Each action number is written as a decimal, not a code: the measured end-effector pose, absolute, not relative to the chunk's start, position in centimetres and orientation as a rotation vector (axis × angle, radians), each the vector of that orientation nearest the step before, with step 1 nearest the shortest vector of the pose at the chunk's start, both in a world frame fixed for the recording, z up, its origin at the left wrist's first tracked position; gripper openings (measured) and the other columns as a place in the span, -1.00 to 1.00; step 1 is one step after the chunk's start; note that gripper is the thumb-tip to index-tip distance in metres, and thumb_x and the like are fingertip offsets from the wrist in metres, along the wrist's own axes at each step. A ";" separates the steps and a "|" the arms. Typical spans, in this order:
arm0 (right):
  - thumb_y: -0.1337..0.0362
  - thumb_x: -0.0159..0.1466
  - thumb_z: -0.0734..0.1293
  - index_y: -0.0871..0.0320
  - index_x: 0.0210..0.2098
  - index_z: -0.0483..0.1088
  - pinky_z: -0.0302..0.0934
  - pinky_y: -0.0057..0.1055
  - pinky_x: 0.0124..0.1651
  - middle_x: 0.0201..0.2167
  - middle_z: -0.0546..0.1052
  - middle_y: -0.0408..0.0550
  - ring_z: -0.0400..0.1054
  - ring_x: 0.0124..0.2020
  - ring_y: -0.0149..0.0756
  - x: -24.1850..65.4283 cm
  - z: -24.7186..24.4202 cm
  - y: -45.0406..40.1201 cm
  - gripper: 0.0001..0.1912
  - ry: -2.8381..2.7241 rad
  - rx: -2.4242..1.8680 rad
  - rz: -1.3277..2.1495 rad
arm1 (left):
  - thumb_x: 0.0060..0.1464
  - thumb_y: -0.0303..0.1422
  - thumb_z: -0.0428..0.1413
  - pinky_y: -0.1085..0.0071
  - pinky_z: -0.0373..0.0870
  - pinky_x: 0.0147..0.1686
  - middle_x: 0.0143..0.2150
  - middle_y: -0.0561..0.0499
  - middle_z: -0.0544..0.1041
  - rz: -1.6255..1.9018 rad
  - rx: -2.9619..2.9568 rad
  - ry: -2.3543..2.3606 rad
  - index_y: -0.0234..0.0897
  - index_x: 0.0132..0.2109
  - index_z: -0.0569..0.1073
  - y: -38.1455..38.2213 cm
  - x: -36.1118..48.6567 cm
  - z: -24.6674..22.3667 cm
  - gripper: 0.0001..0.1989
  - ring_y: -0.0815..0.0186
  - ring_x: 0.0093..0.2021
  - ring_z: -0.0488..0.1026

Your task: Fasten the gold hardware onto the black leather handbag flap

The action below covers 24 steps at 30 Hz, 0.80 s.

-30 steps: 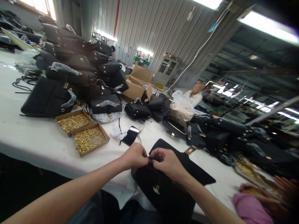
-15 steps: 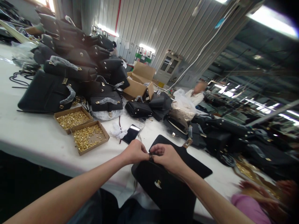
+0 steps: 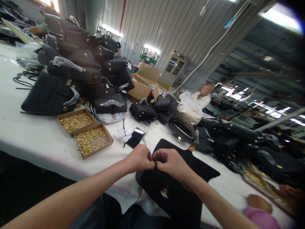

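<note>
A black handbag (image 3: pixel 178 202) lies in front of me with its flap (image 3: pixel 200 167) folded back. A gold-coloured clasp (image 3: pixel 164 192) shows on the bag's front. At the bag's top edge, my left hand (image 3: pixel 142 158) is closed in a pinch, thumb and fingers together. My right hand (image 3: pixel 171 161) pinches right beside it, its fingers curled. The two hands nearly touch, and the small piece between their fingertips is hidden. A gold fitting (image 3: pixel 193 146) sits at the tip of the flap.
Two cardboard trays, a front one (image 3: pixel 98 150) and a back one (image 3: pixel 62 126), hold many small gold pieces. A phone (image 3: pixel 135 137) lies beyond my left hand. Black handbags (image 3: pixel 49 92) are piled behind; others (image 3: pixel 226 144) lie right. A co-worker's pink sleeve (image 3: pixel 260 218) is at lower right.
The small dark piece that showed between my fingertips is now covered by my left fingers. The co-worker's hand at lower right has moved. The view has shifted slightly.
</note>
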State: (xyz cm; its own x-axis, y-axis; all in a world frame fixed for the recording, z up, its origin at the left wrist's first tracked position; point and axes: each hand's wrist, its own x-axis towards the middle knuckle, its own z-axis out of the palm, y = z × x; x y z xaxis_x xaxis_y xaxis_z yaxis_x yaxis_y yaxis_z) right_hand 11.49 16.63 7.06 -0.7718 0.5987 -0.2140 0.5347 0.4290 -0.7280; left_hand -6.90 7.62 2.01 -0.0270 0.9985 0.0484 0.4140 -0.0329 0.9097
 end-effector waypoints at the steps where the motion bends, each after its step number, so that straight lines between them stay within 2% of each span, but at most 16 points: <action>1: 0.36 0.17 0.43 0.15 -0.14 0.62 0.30 -0.41 -0.27 -0.27 0.67 -0.10 0.53 -0.26 -0.25 11.5 7.2 16.7 -0.75 -2.606 -1.019 1.286 | -0.19 -0.36 0.21 0.40 -0.05 -0.58 -0.66 0.16 0.02 1.024 1.539 1.521 -0.42 -0.54 0.58 7.6 -7.1 2.0 -0.83 0.45 -0.53 0.16; 9: 0.39 0.14 0.41 0.12 -0.17 0.64 0.24 -0.45 -0.34 -0.34 0.65 -0.18 0.47 -0.34 -0.33 10.4 7.8 16.8 -0.73 -2.740 -0.975 1.198 | -0.14 -0.29 0.24 0.43 0.00 -0.56 -0.63 0.15 0.14 1.032 1.543 1.489 -0.42 -0.50 0.58 7.2 -7.9 1.5 -0.78 0.45 -0.51 0.19; 15: 0.38 0.11 0.41 0.10 -0.23 0.64 0.22 -0.46 -0.37 -0.39 0.62 -0.22 0.43 -0.39 -0.38 9.6 9.3 15.8 -0.76 -2.852 -0.959 0.977 | -0.15 -0.34 0.22 0.42 -0.01 -0.55 -0.64 0.15 0.12 1.049 1.560 1.466 -0.40 -0.53 0.54 7.0 -7.7 1.2 -0.83 0.46 -0.52 0.19; 20: 0.34 0.12 0.44 0.13 -0.26 0.62 0.18 -0.48 -0.40 -0.43 0.59 -0.20 0.38 -0.41 -0.40 9.7 9.2 15.8 -0.83 -2.806 -0.993 1.017 | -0.14 -0.32 0.20 0.41 -0.02 -0.55 -0.62 0.14 0.17 1.041 1.481 1.447 -0.39 -0.52 0.55 7.7 -7.8 0.4 -0.82 0.44 -0.51 0.19; 24: 0.38 0.09 0.44 0.14 -0.25 0.63 0.18 -0.51 -0.39 -0.42 0.60 -0.19 0.39 -0.40 -0.40 10.0 8.2 16.1 -0.78 -2.748 -0.990 1.017 | -0.09 -0.29 0.20 0.41 -0.01 -0.51 -0.60 0.12 0.23 1.018 1.471 1.480 -0.37 -0.50 0.56 7.0 -8.0 -0.2 -0.80 0.42 -0.48 0.22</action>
